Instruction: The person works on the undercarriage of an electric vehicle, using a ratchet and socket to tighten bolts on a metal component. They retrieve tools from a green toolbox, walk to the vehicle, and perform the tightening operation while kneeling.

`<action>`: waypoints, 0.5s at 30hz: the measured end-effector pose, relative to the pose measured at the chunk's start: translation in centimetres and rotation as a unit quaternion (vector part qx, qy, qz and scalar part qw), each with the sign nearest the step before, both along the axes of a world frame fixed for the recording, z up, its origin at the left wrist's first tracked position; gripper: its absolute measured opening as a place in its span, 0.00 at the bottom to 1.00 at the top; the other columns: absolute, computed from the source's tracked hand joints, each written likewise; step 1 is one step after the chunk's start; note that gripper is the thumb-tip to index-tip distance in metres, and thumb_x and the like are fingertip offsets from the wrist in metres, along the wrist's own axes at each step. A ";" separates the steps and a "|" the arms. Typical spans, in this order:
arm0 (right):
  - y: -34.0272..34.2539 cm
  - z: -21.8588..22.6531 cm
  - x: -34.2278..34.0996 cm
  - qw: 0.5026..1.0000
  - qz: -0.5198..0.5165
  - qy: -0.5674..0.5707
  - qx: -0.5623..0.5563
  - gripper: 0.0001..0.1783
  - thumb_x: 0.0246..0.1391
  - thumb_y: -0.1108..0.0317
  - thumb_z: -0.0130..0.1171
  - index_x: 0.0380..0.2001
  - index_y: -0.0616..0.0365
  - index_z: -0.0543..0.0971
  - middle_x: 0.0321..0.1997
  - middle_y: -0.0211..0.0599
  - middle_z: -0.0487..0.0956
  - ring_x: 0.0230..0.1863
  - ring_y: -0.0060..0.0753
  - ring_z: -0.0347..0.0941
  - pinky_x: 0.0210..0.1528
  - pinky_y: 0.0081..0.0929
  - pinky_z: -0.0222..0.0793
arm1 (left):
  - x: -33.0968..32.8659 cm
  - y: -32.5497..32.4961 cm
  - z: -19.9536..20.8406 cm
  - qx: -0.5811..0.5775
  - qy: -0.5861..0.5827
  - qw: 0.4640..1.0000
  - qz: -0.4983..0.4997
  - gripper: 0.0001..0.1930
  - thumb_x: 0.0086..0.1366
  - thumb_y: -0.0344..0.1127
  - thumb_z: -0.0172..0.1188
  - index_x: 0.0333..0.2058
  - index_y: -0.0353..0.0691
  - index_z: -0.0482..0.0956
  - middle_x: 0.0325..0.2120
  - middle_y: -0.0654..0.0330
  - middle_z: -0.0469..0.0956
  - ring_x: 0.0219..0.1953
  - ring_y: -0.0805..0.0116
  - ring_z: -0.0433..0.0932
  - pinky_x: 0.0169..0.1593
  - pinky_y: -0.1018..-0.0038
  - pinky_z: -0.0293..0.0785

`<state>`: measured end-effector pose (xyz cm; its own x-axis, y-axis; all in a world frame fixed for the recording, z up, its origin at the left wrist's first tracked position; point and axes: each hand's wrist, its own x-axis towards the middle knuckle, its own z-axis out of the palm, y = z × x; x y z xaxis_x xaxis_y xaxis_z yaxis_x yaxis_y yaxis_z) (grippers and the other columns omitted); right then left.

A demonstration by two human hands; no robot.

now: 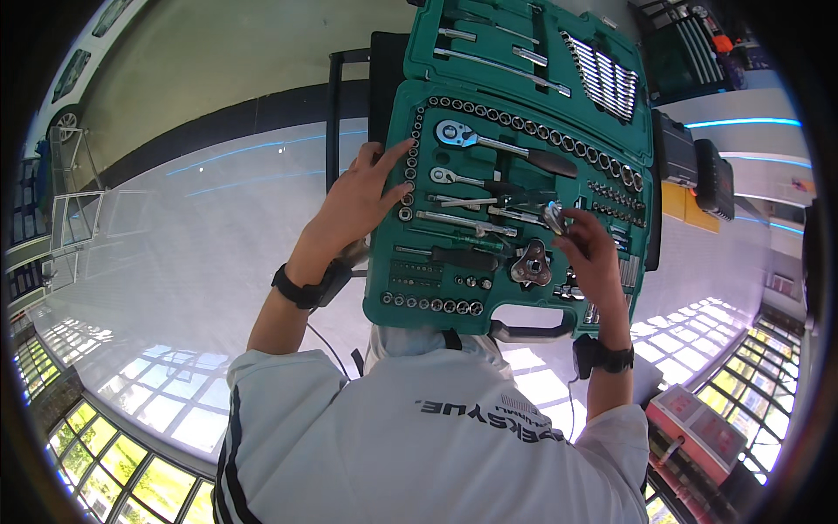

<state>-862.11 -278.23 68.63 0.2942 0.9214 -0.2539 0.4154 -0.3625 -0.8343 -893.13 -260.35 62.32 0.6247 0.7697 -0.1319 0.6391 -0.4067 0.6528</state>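
Observation:
An open green tool case [384,253] lies before me, its tools set in moulded slots. My left hand [353,205] is at the case's left edge, fingers apart, with fingertips over the column of small sockets [410,175]. Over the right middle of the case, my right hand [590,253] pinches a small shiny metal piece [554,217], whose kind I cannot make out. Left of that piece lie a large ratchet [502,145], a smaller ratchet [463,179] and an extension bar [467,224]. A three-lobed metal tool [531,264] sits nearer to me.
The case lid [489,61] lies folded back, holding a row of combination wrenches [602,76] and long bars. A black carry handle [532,333] is at the near edge. Dark boxes [676,148] stand to the right. A red-and-white box [698,428] is at lower right.

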 end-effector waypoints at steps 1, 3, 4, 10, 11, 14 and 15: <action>2.2 0.0 -0.5 1.000 0.023 0.008 -0.006 0.20 0.56 0.75 0.59 0.53 0.62 0.74 0.36 0.35 0.79 0.35 0.21 0.73 0.40 0.20 0.69 | -0.1 0.2 0.1 -0.027 -0.008 1.000 0.001 0.29 0.68 0.44 0.55 0.66 0.59 0.59 0.55 0.44 0.65 0.53 0.43 0.72 0.57 0.58 0.71; 6.2 -0.5 -1.6 0.996 0.085 -0.018 0.014 0.20 0.55 0.74 0.61 0.52 0.60 0.75 0.38 0.36 0.79 0.37 0.26 0.74 0.41 0.22 0.70 | -0.1 0.3 -0.4 -0.043 -0.024 0.999 -0.009 0.29 0.68 0.46 0.54 0.66 0.61 0.58 0.56 0.43 0.64 0.55 0.43 0.71 0.58 0.57 0.69; 8.1 -0.9 -2.2 0.990 0.123 -0.051 0.043 0.19 0.54 0.73 0.62 0.50 0.60 0.76 0.38 0.37 0.79 0.37 0.29 0.75 0.42 0.24 0.71 | -0.1 0.3 -0.9 -0.030 -0.029 0.999 -0.020 0.29 0.68 0.46 0.53 0.66 0.61 0.58 0.57 0.43 0.63 0.56 0.43 0.70 0.59 0.57 0.68; 12.7 -3.2 -4.7 0.952 0.229 -0.198 0.047 0.15 0.50 0.66 0.64 0.42 0.55 0.81 0.38 0.40 0.77 0.39 0.45 0.76 0.41 0.36 0.71 | -0.7 0.8 -2.3 -0.043 -0.057 0.997 -0.023 0.30 0.67 0.49 0.54 0.66 0.61 0.58 0.55 0.40 0.65 0.58 0.40 0.67 0.58 0.55 0.68; 12.9 -3.6 -4.7 0.947 0.230 -0.217 0.053 0.14 0.50 0.66 0.64 0.42 0.55 0.82 0.38 0.39 0.78 0.39 0.44 0.76 0.41 0.36 0.71 | -0.6 0.8 -2.3 -0.048 -0.062 0.997 -0.021 0.30 0.67 0.49 0.54 0.66 0.61 0.58 0.55 0.39 0.65 0.58 0.40 0.66 0.58 0.55 0.68; 13.5 -3.9 -4.9 0.938 0.245 -0.237 0.054 0.14 0.48 0.66 0.65 0.40 0.53 0.82 0.38 0.37 0.78 0.39 0.43 0.76 0.40 0.36 0.71 | -0.7 0.4 -2.9 -0.049 -0.082 0.995 -0.011 0.31 0.67 0.47 0.54 0.67 0.58 0.56 0.57 0.43 0.64 0.61 0.43 0.64 0.62 0.57 0.64; 13.5 -3.8 -4.9 0.936 0.252 -0.241 0.050 0.13 0.47 0.66 0.65 0.39 0.53 0.83 0.37 0.36 0.78 0.39 0.42 0.75 0.40 0.36 0.71 | -0.7 0.2 -3.2 -0.034 -0.096 0.995 -0.003 0.32 0.67 0.46 0.55 0.67 0.56 0.56 0.57 0.43 0.64 0.60 0.44 0.64 0.62 0.58 0.64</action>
